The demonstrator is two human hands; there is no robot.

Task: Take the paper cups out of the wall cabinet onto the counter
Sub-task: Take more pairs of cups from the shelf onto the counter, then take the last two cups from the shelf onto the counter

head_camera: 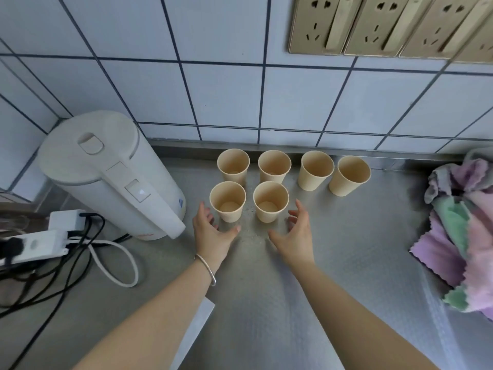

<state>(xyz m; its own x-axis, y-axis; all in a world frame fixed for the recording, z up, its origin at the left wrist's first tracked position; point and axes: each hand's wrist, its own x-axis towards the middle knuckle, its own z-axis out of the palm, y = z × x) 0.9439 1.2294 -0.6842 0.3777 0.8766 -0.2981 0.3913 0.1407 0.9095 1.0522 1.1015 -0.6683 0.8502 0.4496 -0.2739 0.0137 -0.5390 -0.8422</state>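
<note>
6 cups [270,201] upright; cabinet unseen.

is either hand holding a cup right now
No, the left hand and right hand are open beside the two front cups, touching neither.

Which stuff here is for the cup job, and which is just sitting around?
For the job: six paper cups, counter, left hand, right hand.

Just lying about: kettle, cloth, power strip, wall sockets.
</note>
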